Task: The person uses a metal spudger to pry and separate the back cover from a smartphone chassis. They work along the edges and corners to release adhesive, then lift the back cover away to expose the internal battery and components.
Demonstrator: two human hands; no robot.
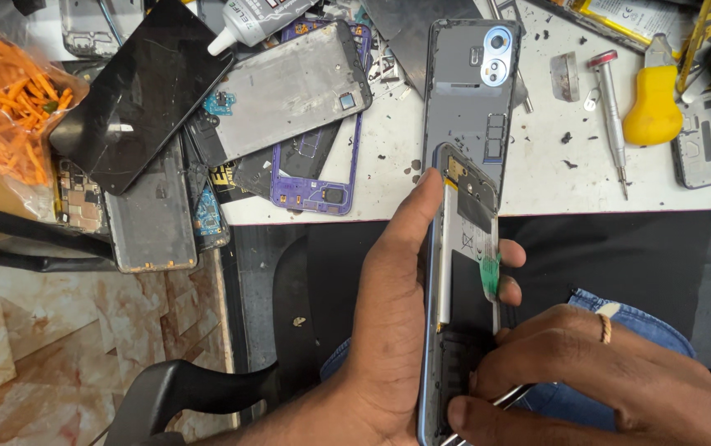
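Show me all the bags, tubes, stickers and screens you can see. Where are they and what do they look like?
Clear bag: far left, full of thin orange sticks.
White glue tube: top middle, lying tilted, dark label.
Black screen panel: upper left, flat rectangle atop the phone pile.
Yellow label: top right, on a flat battery.
Green sticker tab: on the opened phone that the left hand holds; right hand at its lower end.

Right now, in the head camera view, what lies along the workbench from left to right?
Bag of orange strips → black screen panel → purple phone frame → grey back cover with camera cutout → small screwdriver → yellow-handled tool.
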